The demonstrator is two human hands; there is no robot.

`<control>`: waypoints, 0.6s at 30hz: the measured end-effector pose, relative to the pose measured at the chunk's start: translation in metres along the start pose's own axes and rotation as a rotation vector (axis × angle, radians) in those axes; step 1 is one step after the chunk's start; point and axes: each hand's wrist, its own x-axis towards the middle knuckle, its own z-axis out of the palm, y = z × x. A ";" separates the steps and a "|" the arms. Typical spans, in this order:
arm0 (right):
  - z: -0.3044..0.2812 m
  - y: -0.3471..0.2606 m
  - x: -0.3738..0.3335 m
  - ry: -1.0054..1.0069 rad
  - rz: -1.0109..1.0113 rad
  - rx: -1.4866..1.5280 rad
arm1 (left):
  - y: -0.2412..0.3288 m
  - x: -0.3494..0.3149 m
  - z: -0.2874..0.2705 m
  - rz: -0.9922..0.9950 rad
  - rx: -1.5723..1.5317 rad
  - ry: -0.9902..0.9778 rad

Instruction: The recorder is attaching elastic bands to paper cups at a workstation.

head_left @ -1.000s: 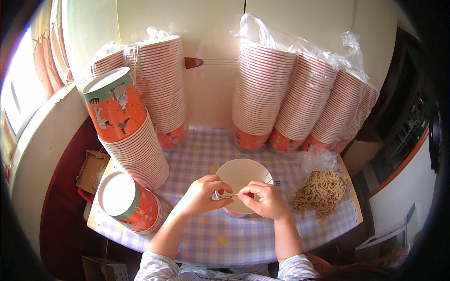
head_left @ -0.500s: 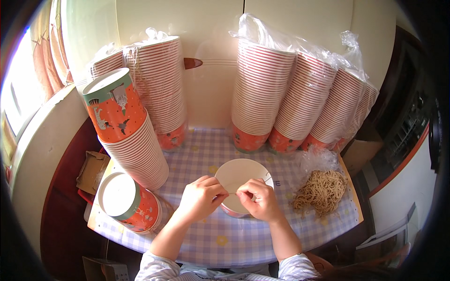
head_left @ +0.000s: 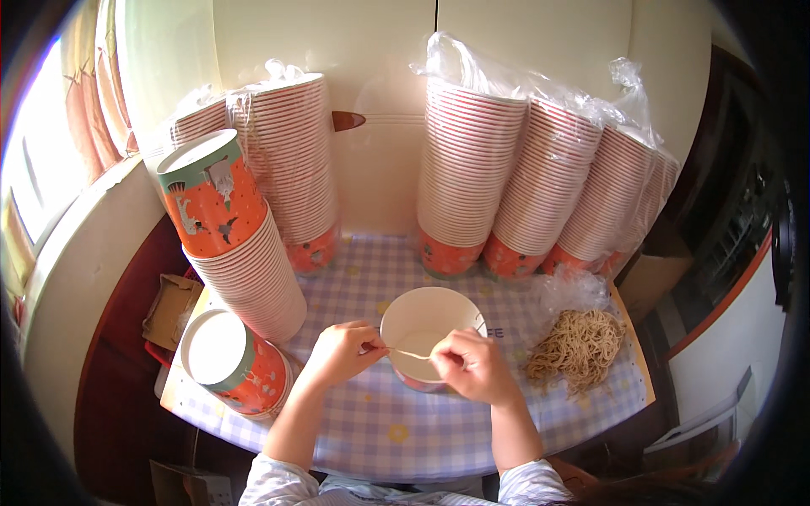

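Note:
A white-lined paper bucket [head_left: 432,305] stands upright on the table in front of me, its mouth facing up. Over its near rim a short tan string [head_left: 412,355] stretches between my two hands. My left hand [head_left: 342,352] pinches one end at the bucket's left side. The other end sits in the fingers of my right hand [head_left: 474,364], which is closed above the right part of the rim. A thin dark wire or string end [head_left: 481,321] shows at the bucket's right rim. To the right lies a tangled heap of tan strings [head_left: 578,347].
Tall nested bucket stacks in clear plastic [head_left: 472,160] line the back on the right, with more wrapped stacks [head_left: 291,160] at back left. An unwrapped stack [head_left: 245,270] and a shorter one [head_left: 257,375] stand left. A checked cloth [head_left: 396,447] covers the table.
My hands have drawn apart, the left one moving left and the right one slightly right, so more of the string shows between them.

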 end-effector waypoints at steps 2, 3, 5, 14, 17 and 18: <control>0.002 -0.009 -0.004 -0.162 -0.015 -0.047 | -0.001 -0.009 0.008 -0.070 -0.194 0.071; 0.005 -0.011 -0.006 -0.308 -0.011 -0.087 | -0.002 -0.016 0.012 -0.076 -0.187 0.070; 0.017 -0.016 -0.014 -0.404 -0.080 -0.215 | -0.004 -0.032 0.022 -0.180 -0.270 0.230; 0.055 0.003 -0.035 -0.506 -0.099 -0.615 | 0.002 -0.080 0.071 -0.167 -0.403 0.489; 0.053 0.011 -0.030 -0.521 -0.084 -0.589 | -0.001 -0.079 0.077 -0.232 -0.376 0.467; 0.053 0.013 -0.030 -0.543 -0.061 -0.565 | -0.002 -0.079 0.078 -0.259 -0.342 0.451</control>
